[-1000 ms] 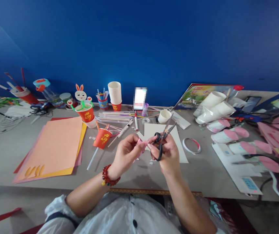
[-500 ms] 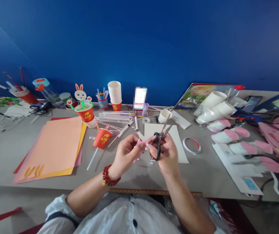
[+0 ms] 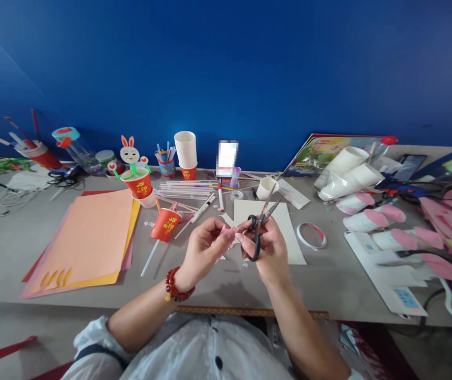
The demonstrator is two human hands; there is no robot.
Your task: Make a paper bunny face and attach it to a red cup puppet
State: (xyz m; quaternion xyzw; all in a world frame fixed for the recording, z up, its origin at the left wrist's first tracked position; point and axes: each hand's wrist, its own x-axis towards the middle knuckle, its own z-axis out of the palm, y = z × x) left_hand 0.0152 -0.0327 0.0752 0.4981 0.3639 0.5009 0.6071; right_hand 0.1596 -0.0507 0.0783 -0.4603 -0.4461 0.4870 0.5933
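Note:
My left hand (image 3: 205, 250) pinches a small pink piece of paper (image 3: 230, 231) between thumb and fingers; much of the piece is hidden by the fingertips. My right hand (image 3: 271, 248) holds black-handled scissors (image 3: 266, 212), blades parted and pointing away from me, while its thumb and fingertip touch the right end of the pink paper. Beneath both hands a white sheet of paper (image 3: 292, 240) lies on the grey table, with small white scraps around it. To the left, a red paper cup (image 3: 166, 226) with straws fixed to it lies tilted.
Coloured paper sheets (image 3: 99, 227) are stacked at left. Behind them stands a rabbit figure (image 3: 130, 154) in a red cup. Straws (image 3: 190, 190), stacked white cups (image 3: 186, 150) and a phone (image 3: 226, 158) line the back. Rolled tape (image 3: 311, 236) and a power strip (image 3: 387, 279) are at right.
Both hands stay almost in place at the pink paper; the fingers have shifted slightly, and less of the paper hangs below the left thumb. The scissors remain in the right hand.

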